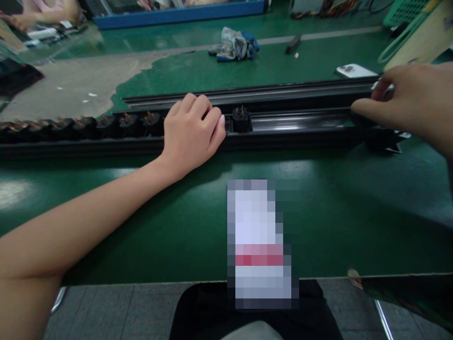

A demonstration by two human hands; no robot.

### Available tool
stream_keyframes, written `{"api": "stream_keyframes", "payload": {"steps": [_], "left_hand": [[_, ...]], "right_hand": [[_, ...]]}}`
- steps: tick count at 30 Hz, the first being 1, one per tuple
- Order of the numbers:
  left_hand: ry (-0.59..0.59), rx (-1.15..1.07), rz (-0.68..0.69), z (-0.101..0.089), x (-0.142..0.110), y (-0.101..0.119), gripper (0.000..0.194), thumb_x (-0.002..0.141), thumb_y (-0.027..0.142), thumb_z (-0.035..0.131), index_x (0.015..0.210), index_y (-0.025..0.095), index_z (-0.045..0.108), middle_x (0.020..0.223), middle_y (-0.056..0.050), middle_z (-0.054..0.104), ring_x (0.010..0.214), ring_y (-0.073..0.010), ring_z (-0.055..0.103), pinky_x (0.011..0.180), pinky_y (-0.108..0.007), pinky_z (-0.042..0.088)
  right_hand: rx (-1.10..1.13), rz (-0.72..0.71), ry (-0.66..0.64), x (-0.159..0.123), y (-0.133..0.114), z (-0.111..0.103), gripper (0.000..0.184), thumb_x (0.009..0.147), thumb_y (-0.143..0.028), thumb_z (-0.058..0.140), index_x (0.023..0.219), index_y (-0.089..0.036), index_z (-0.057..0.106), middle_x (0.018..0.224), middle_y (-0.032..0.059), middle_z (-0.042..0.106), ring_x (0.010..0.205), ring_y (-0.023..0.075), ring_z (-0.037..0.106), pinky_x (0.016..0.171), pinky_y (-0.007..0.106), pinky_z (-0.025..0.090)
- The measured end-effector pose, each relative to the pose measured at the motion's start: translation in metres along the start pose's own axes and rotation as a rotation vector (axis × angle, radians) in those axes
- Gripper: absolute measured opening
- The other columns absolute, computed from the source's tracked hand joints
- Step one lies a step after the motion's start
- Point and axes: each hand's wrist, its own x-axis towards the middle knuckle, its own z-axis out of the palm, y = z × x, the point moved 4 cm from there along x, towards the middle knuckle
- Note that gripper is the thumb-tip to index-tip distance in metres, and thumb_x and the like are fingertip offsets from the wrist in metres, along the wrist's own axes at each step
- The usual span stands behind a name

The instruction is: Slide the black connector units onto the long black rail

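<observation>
The left hand (193, 130) curls over the long black metal rail (300, 140); its hold is hidden. A small black block with copper prongs (241, 120) sits inside, close by. The right hand (417, 89) bends at the rail's end, thumb a bit apart, hold unclear. Moving the block seems to need a gentle touch.

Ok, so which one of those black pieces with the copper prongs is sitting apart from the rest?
The black piece just right of the left hand; the others in view line up on that hand's left side.

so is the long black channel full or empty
Partly full: black parts with coppery prongs sit in the channel, but its shiny floor shows bare right of the last one.
</observation>
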Motion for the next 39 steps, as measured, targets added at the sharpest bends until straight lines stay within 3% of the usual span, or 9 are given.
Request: {"api": "stream_keyframes", "payload": {"steps": [13, 23, 33, 39], "left_hand": [[-0.008, -0.014, -0.015, 0.001, 0.001, 0.0, 0.038, 0.11, 0.037, 0.032, 0.11, 0.025, 0.068, 0.112, -0.012, 0.068, 0.119, -0.0348, 0.061, 0.098, -0.057, 0.05], [-0.001, -0.007, 0.003, 0.001, -0.001, -0.001, 0.039, 0.11, 0.038, 0.032, 0.113, 0.026, 0.069, 0.113, -0.012, 0.068, 0.121, -0.034, 0.061, 0.099, -0.056, 0.05], [-0.026, 0.019, -0.017, 0.0, 0.001, 0.0, 0.038, 0.11, 0.038, 0.032, 0.109, 0.024, 0.068, 0.112, -0.012, 0.068, 0.12, -0.0338, 0.062, 0.098, -0.055, 0.051], [0.028, 0.047, 0.016, 0.0, 0.0, 0.0, 0.037, 0.11, 0.037, 0.033, 0.11, 0.026, 0.068, 0.108, -0.01, 0.068, 0.116, -0.0325, 0.064, 0.093, -0.053, 0.053]], "right_hand": [[-0.005, -0.001, 0.016, 0.001, 0.003, 0.003, 0.036, 0.086, -0.059, 0.054, 0.084, -0.025, 0.063, 0.068, 0.0063, 0.046, 0.07, 0.0241, 0.048, 0.061, 0.037, 0.032], [0.016, 0.0, 0.021, 0.003, 0.007, 0.005, 0.035, 0.085, -0.06, 0.056, 0.083, -0.025, 0.06, 0.065, 0.0028, 0.039, 0.059, 0.0173, 0.029, 0.057, 0.035, 0.029], [0.018, -0.021, 0.018, 0.004, 0.01, 0.005, 0.036, 0.085, -0.061, 0.055, 0.084, -0.026, 0.062, 0.065, 0.003, 0.04, 0.059, 0.0184, 0.031, 0.057, 0.037, 0.03], [0.011, -0.022, 0.023, 0.006, 0.012, 0.008, 0.038, 0.086, -0.063, 0.053, 0.084, -0.026, 0.062, 0.065, 0.0036, 0.042, 0.06, 0.0191, 0.032, 0.058, 0.037, 0.03]]}}
